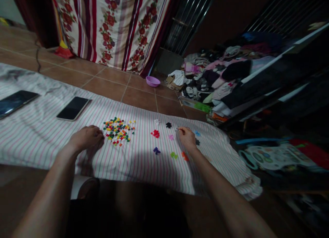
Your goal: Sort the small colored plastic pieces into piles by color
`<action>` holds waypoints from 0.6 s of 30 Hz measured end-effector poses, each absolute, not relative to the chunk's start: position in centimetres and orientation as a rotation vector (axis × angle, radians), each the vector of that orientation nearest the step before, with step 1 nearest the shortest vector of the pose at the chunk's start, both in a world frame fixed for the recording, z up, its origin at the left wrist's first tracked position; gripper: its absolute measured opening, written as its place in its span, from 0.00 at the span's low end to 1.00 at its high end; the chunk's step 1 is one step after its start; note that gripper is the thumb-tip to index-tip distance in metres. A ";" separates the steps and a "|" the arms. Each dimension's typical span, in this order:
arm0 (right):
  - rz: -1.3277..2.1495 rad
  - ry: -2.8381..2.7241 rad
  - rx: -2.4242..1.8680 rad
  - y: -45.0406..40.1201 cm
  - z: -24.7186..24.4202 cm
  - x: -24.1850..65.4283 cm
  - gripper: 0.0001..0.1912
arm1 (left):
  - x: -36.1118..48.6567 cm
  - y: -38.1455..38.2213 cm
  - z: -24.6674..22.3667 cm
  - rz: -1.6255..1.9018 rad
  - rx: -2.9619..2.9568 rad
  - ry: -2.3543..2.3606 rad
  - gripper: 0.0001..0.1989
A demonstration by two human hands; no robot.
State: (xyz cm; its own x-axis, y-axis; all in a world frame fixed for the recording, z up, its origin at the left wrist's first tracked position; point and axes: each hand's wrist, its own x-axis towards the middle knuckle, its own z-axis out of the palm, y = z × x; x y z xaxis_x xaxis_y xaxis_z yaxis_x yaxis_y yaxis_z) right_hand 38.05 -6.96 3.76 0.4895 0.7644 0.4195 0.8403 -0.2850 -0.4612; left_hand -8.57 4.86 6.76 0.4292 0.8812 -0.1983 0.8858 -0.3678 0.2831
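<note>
My left hand [88, 137] rests on the striped cloth with its fingers curled, just left of a mixed pile of small coloured cubes [118, 131]. What lies inside those fingers, if anything, is hidden. Over the sorted clusters, my right hand [187, 138] pinches thumb and fingers together; anything between the tips is too small to name. Around it lie small single-colour groups: black [168, 125], pink [171, 137], orange [184, 156], green [174, 155], light blue [197, 133] and dark grey [197, 141]. Farther left are white [157, 121], red [155, 133] and dark blue [156, 151] groups.
A phone [73, 108] and a larger dark-screened device [16, 102] lie on the cloth [144, 169] at left. Beyond its far edge, a purple basin [153, 81] stands on the tiled floor. Clothes [205, 73] are heaped at back right, near a floral curtain [113, 28].
</note>
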 end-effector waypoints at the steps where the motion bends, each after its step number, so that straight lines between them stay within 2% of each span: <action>1: -0.138 -1.342 -2.062 -6.4 3.7 37.1 0.13 | -8.6 4.8 6.9 -0.027 2.335 1.510 0.19; 11: 0.098 -1.626 -1.746 -1.6 2.9 25.8 0.13 | -8.9 4.6 6.9 -0.065 2.385 1.381 0.18; 18: 0.179 -1.797 -1.712 0.4 2.3 20.1 0.12 | -9.1 4.6 6.9 -0.016 2.344 1.383 0.17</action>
